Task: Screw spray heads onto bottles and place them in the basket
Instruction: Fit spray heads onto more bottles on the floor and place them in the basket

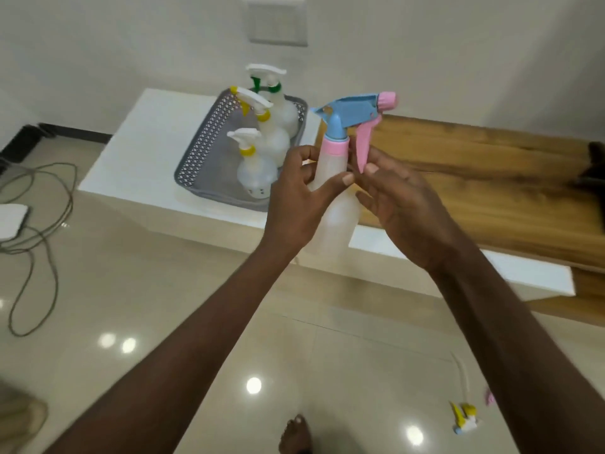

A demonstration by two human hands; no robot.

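A person's left hand (296, 194) grips the neck of a translucent white bottle (334, 204), thumb laid across the front just below its pink collar (334, 147) and fingers curled behind. The right hand (402, 208) is at the bottle's other side with fingers loosely spread, its thumb tip near the left thumb and close to the tip of the pink trigger (364, 149); whether it actually touches the bottle cannot be told. The bottle is held upright in the air in front of the person, and a blue spray head (347, 109) with a pink nozzle (387, 100) sits on its top, pointing right. Just behind the left hand, a grey perforated basket (204, 139) rests on a white ledge (137, 149) and holds three translucent bottles standing upright: the nearest bottle (253, 173) and the middle one (273, 139) have white heads with yellow collars, and the farthest bottle (281, 103) has green parts. To the right of the ledge lies a wooden surface (484, 188). Below, on the glossy tiled floor (157, 290), a loose yellow and white spray head (466, 417) with its tube lies at the lower right, grey cables (49, 224) trail at the left, and a bare foot (296, 434) shows at the bottom edge.
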